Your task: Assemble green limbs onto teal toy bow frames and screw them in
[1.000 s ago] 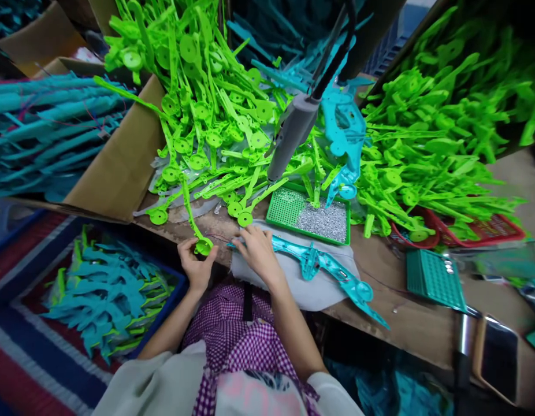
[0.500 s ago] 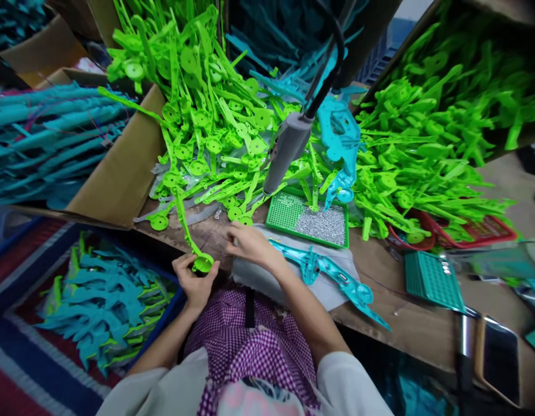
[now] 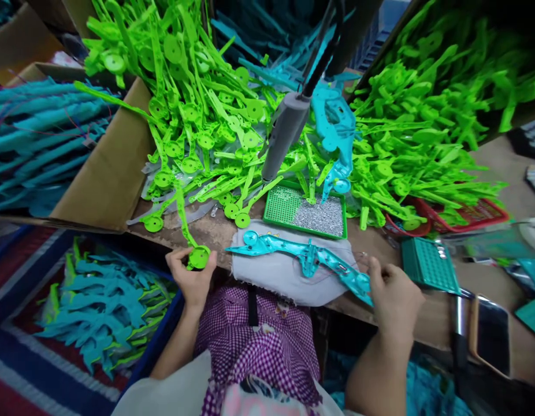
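Observation:
My left hand (image 3: 192,277) pinches the round cup end of a lime-green plastic arm (image 3: 199,257), its long stem pointing up toward the pile. A turquoise curved plastic shell piece (image 3: 309,257) lies across a grey cloth (image 3: 267,278) on the bench. At the shell's right end is my right hand (image 3: 395,297), fingers closed; whatever is between them is hidden. A thin wire shows faintly near those fingertips. Beyond the cloth, a green tray (image 3: 279,215) holds many small metal screws (image 3: 322,216). Above it hangs a grey electric screwdriver (image 3: 286,136), tip down.
Heaps of lime-green arms (image 3: 207,138) cover the back, with another pile (image 3: 423,138) at right. A cardboard box (image 3: 105,156) of turquoise parts stands left, a blue crate (image 3: 161,341) below. Right lie a teal basket (image 3: 430,266), red basket (image 3: 479,216) and phone (image 3: 490,338).
My right hand has moved right, from beside my left hand to the far end of the turquoise shell, uncovering its left end. My left hand still holds the green arm.

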Demonstrator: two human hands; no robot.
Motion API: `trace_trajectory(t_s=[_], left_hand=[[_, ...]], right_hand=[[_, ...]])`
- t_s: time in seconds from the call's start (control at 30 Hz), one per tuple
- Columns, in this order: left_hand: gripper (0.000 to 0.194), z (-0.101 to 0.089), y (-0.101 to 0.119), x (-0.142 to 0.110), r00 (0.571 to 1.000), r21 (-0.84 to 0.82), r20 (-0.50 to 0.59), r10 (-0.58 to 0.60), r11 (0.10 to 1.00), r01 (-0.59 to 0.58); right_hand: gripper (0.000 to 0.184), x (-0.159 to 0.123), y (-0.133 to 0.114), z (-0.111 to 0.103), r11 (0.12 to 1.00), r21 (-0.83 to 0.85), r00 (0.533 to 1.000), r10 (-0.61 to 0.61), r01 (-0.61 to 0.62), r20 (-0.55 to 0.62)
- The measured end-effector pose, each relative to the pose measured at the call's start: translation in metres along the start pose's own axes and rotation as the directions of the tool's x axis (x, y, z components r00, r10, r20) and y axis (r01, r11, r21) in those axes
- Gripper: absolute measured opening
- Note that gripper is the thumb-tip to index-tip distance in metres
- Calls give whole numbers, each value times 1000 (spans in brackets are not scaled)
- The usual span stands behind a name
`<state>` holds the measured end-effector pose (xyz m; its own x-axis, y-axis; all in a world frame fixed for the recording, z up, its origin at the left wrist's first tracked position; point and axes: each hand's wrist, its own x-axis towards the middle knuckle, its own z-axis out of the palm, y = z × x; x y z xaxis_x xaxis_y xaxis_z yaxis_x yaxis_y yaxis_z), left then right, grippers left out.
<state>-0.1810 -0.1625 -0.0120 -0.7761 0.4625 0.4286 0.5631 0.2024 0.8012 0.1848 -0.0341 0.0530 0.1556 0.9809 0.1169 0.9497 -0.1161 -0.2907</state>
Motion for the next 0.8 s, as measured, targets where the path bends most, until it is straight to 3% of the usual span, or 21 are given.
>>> trace_trajectory(t_s=[0.03,0.07,0.1,0.17,0.2,0.23,0.3,0.43,0.53,0.63,0.7,0.73,0.8], left_hand=[[45,4,6,10,1000,-13,-28,-11,1000,11],[47,9,11,20,998,-27,-54,-14,1000,13],[49,14,17,30,997,-44,-80,-15,999,12],[51,23,28,49,991,-91,-129,-30,996,18],[51,26,33,56,988,-114,-147,-38,993,21],[51,29,37,61,987,-129,-154,-41,991,21],[51,31,39,62,991,-133,-126,-35,991,18],[46,31,28,35,996,-90,83,17,996,-9],[42,30,26,4,956,-71,284,76,996,-58],[39,25,30,-19,915,-59,389,108,994,-92],[39,19,31,-28,907,-31,403,124,992,-122],[39,17,31,-31,904,-10,406,136,990,-144],[42,13,31,-39,901,43,405,157,981,-190]], right_hand=[[52,-8,-21,1,986,104,988,-124,133,-91],[49,-15,-46,6,924,221,950,-300,312,-85],[45,-19,-74,14,820,325,874,-483,471,-48],[36,-20,-129,39,653,413,675,-729,634,116],[32,-16,-152,53,634,391,602,-768,668,219],[30,-10,-172,66,643,352,558,-765,680,321],[30,3,-199,84,653,306,507,-743,693,437],[38,18,-224,97,638,294,495,-752,711,434],[44,24,-244,99,617,286,466,-762,733,450],[46,31,-250,96,595,320,428,-777,737,461],[44,27,-233,85,599,415,469,-798,685,377],[43,20,-218,78,599,485,514,-799,637,312],[38,-5,-182,61,626,611,651,-724,484,227]])
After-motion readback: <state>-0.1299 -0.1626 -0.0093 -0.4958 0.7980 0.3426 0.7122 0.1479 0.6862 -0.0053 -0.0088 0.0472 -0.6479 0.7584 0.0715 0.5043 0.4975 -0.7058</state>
